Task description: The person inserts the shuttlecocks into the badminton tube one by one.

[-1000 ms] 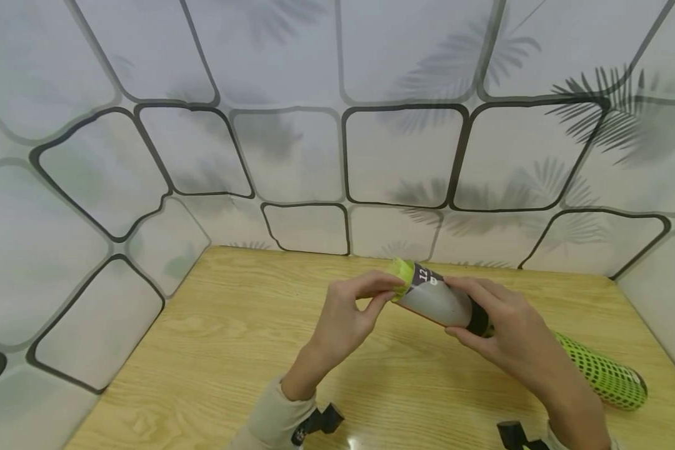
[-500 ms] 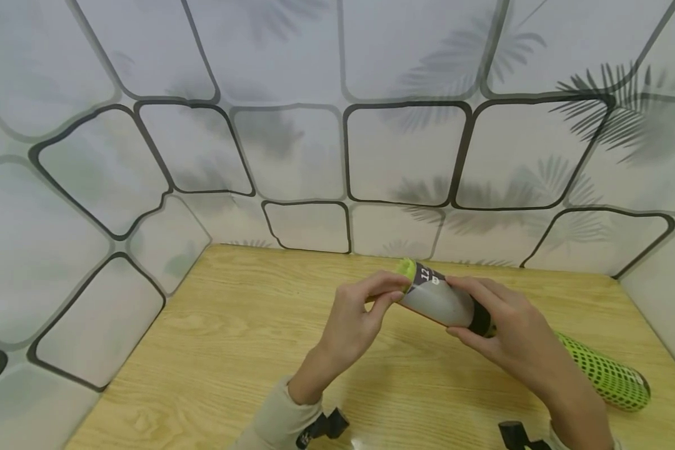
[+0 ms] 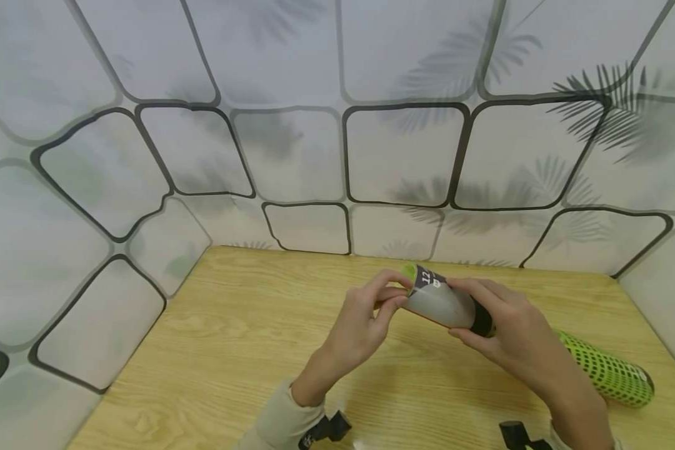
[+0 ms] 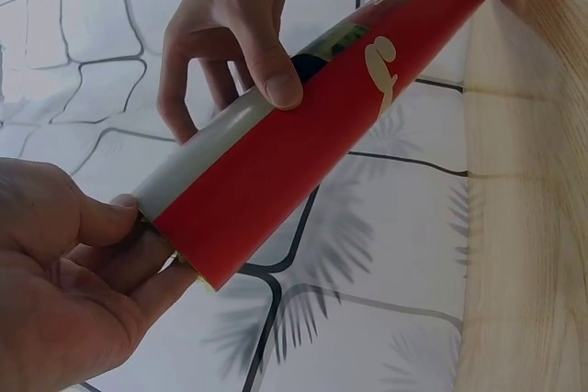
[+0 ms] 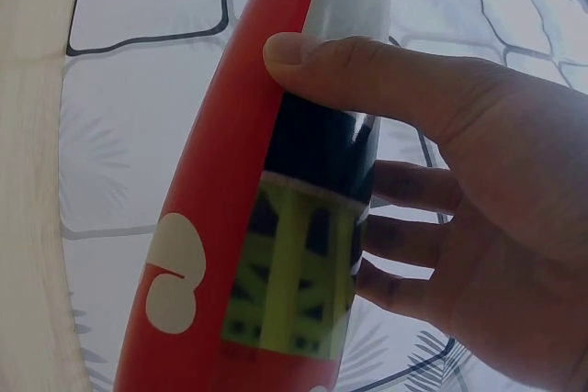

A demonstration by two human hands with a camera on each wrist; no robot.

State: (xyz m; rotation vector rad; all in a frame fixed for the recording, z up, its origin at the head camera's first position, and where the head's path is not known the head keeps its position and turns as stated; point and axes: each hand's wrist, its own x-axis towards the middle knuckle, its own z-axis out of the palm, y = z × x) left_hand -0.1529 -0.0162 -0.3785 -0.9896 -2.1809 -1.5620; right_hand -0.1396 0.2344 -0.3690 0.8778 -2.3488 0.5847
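Observation:
A long printed tube slants through both hands above the table, its left end raised. It is red along one side and grey, black and green on the other, with "12" near the left end and a green lattice pattern toward the far end. My left hand pinches the rim at the left end, thumb outside and fingers at or inside the mouth, as the left wrist view of that hand shows. Farther along, my right hand grips the tube's body. Pale green shows within the mouth; its contents are hidden.
Beneath the hands is a wood-grain table. White walls with dark outlines and leaf prints enclose its back and sides. The tube's far end is low over the table's right part.
Yellow-green crumpled material stuck out of the tube's left end a second ago; now it no longer protrudes. My left hand has shifted slightly right, its fingers farther into the mouth.

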